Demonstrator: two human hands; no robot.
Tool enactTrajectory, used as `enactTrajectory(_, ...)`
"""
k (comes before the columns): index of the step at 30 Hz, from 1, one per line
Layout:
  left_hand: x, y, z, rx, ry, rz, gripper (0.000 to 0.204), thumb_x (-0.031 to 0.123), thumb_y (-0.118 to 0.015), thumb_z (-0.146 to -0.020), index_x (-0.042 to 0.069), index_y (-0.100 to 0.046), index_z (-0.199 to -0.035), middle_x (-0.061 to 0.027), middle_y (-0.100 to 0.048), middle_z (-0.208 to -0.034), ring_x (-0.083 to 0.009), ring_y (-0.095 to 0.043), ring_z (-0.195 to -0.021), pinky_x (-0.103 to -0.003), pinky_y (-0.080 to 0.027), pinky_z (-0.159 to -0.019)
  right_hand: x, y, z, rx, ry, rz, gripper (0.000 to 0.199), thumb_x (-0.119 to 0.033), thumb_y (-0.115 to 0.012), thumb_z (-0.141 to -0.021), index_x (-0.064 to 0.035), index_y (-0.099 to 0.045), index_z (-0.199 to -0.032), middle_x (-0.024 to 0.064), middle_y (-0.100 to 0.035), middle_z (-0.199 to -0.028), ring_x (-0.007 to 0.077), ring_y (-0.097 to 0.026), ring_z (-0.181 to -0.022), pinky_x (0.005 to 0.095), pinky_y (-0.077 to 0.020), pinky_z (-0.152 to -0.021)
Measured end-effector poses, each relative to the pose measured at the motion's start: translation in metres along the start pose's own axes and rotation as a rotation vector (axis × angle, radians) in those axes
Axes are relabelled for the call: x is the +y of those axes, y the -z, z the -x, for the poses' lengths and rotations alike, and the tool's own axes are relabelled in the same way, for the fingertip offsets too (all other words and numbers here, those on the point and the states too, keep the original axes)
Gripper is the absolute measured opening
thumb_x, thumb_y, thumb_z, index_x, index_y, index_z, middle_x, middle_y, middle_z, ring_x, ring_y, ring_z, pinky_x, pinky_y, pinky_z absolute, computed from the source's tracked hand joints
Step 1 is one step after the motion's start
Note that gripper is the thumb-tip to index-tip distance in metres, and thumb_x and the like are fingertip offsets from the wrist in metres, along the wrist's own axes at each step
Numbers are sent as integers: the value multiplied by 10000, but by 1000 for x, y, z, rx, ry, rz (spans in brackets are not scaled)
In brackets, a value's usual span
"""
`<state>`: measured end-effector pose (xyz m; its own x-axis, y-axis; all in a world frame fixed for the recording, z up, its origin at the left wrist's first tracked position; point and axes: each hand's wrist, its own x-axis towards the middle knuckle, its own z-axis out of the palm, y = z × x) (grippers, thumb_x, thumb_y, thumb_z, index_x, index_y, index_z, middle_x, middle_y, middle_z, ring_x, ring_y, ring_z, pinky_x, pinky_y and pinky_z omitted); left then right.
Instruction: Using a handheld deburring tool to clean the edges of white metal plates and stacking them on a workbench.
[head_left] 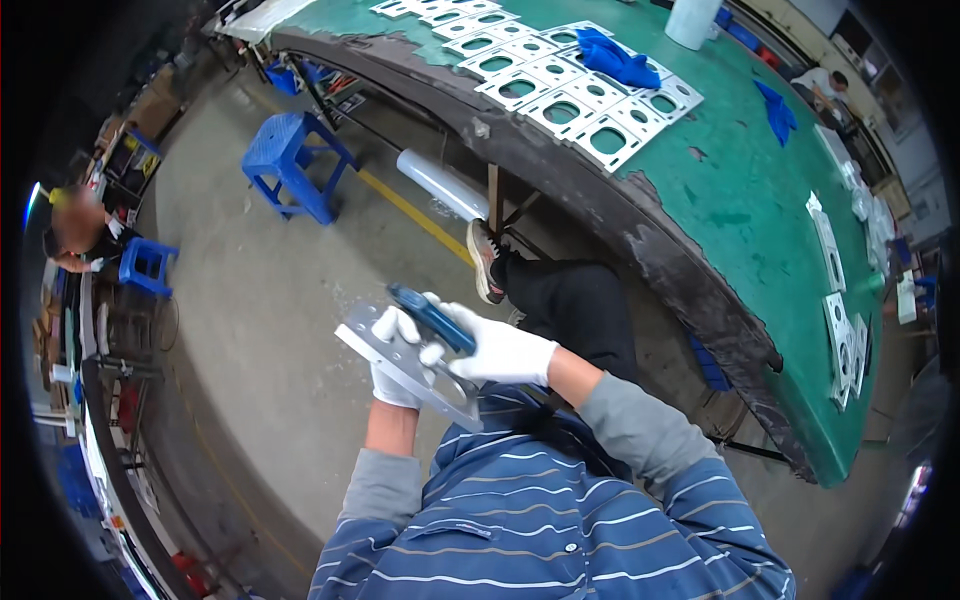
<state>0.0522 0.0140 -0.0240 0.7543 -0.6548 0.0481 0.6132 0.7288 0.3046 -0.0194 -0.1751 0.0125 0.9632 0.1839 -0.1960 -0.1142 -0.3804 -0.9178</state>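
Note:
In front of my body, over the floor, I hold a silver metal plate (408, 378) with a large round hole near its lower right end. My white-gloved left hand (393, 388) grips it from beneath and behind, fingers curled over its upper side. My right hand (508, 350), also in a white glove, is closed around a dark blue handheld tool (428, 314) lying across the plate. The tool's exact kind cannot be made out, nor whether it touches the metal.
A green-topped table (720, 190) with a worn dark edge stands to my right. On it lie several flat metal plates (565, 112) and blue cloths (615, 60). Ahead-left are a blue stool (290, 155) and a plastic-wrapped roll (440, 184). Other people sit at far left and far right.

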Motion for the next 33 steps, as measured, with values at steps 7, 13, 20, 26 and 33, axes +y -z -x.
enactTrajectory(7, 39, 41, 23, 513, -199, -382, 179, 242, -534, -1037, 108, -645, -1080, -145, -694, -1220, -262, -694, -1013, -304, -540, -739, -20, 42, 21, 112, -92, -183, 317, -189, -734, -878, -10, -691, -1136, 71, -681, -900, 155, -591, -767, 289, -504, -728)
enactTrajectory(13, 94, 106, 67, 866, -372, -301, 170, 285, -620, -980, 179, -655, -1108, -32, -623, -742, -161, -581, -622, -293, -412, -536, -48, 24, 97, 35, -295, -99, 439, -270, -676, -994, 10, -629, -1329, 44, -659, -785, 106, -590, -642, 225, -472, -607)
enactTrajectory(20, 96, 130, 77, 1107, -533, -431, 197, 324, -595, -975, 186, -670, -1095, -25, -570, -664, -152, -539, -567, -289, -370, -520, -19, -26, 86, -124, -69, 261, 411, -318, -656, -1014, 5, -616, -1265, 102, -673, -790, 213, -634, -620, 308, -521, -643)
enactTrajectory(26, 84, 131, 78, 1205, -520, -430, 207, 316, -567, -990, 181, -689, -1088, -29, -571, -664, -157, -534, -559, -294, -371, -516, -13, -39, 74, -166, -56, 443, 375, -333, -647, -1019, -8, -628, -1205, 121, -704, -840, 280, -672, -672, 349, -544, -696)
enactTrajectory(33, 81, 131, 84, 1182, -485, -454, 135, 223, -663, -931, 134, -735, -1003, 4, -585, -817, -142, -556, -740, -291, -396, -676, -11, -43, 68, -213, -94, 424, 344, -316, -645, -1021, -13, -635, -1183, 128, -721, -883, 287, -692, -715, 359, -557, -729)
